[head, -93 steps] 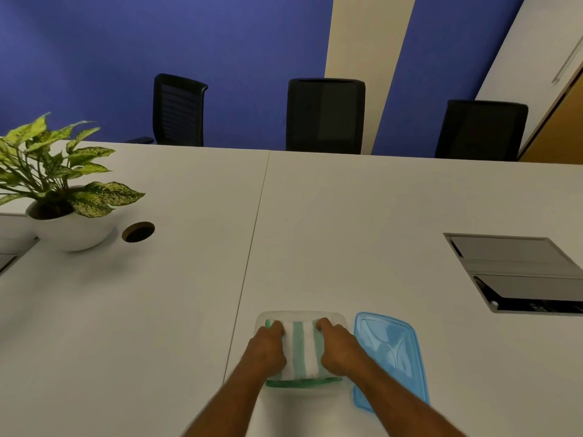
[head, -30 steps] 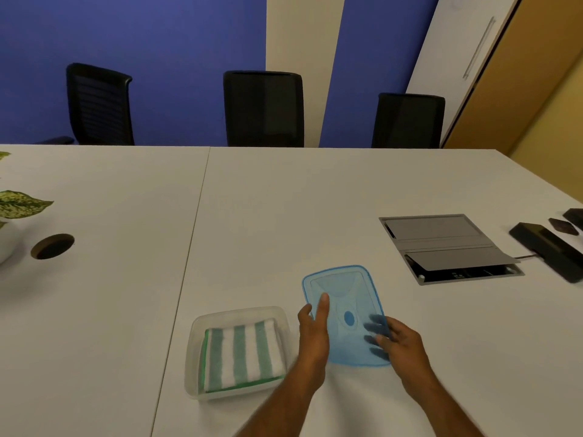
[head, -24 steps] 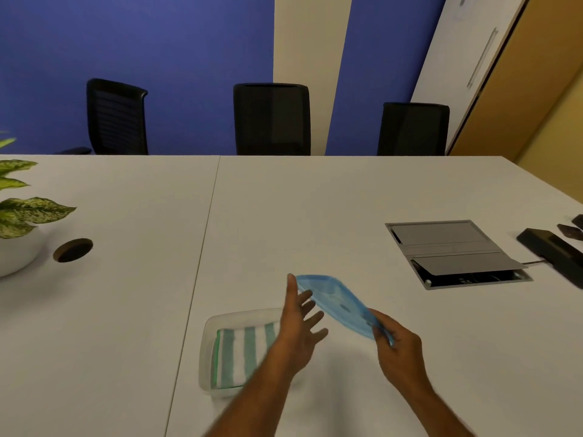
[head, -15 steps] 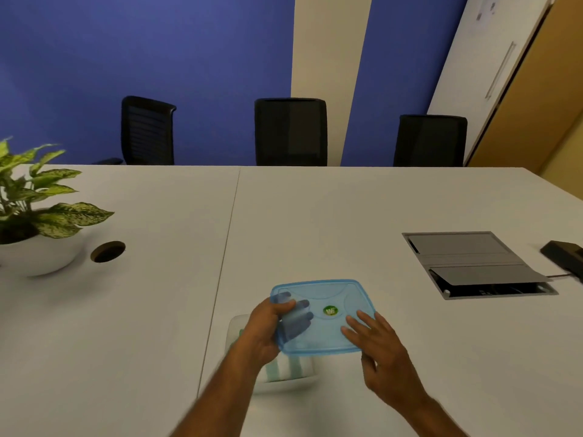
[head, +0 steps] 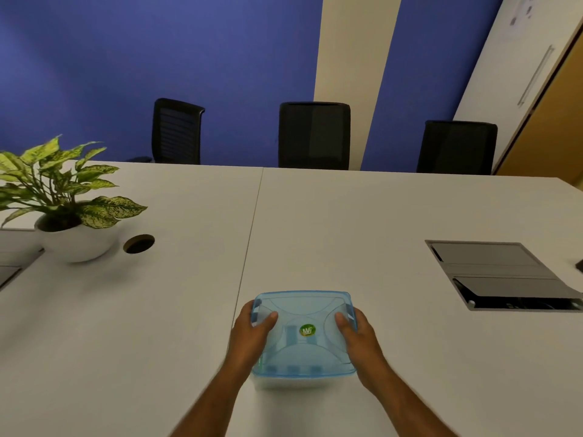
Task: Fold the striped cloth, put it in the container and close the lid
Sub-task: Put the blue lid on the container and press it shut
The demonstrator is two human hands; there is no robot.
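**Blue lid sat on the container, a hand on each side**

Far left there was a potted plant [head: 60, 197] in a white bowl-shaped pot, with a round cable hole [head: 138, 243] just beside it in the white surface [head: 176, 310].

Down near the front edge, the left hand [head: 252, 334] gripped the left side of the blue lid [head: 304, 334], thumb lying on top and fingers [head: 249, 310] wrapped around the lid's edge. The lid lay flat over the clear container [head: 299, 382], only a strip of which showed below the lid's near edge. It had a small green sticker [head: 307, 330] in the middle. The striped cloth [head: 291, 335] was inside, barely visible as faint bands through the lid.

The right hand [head: 359, 337] mirrored the left, thumb on top and clamped on the lid's right side.

Further right, a grey flip-up panel [head: 501, 274] sat in the surface, partly open. Three black chairs [head: 314, 135] stood along the far side.
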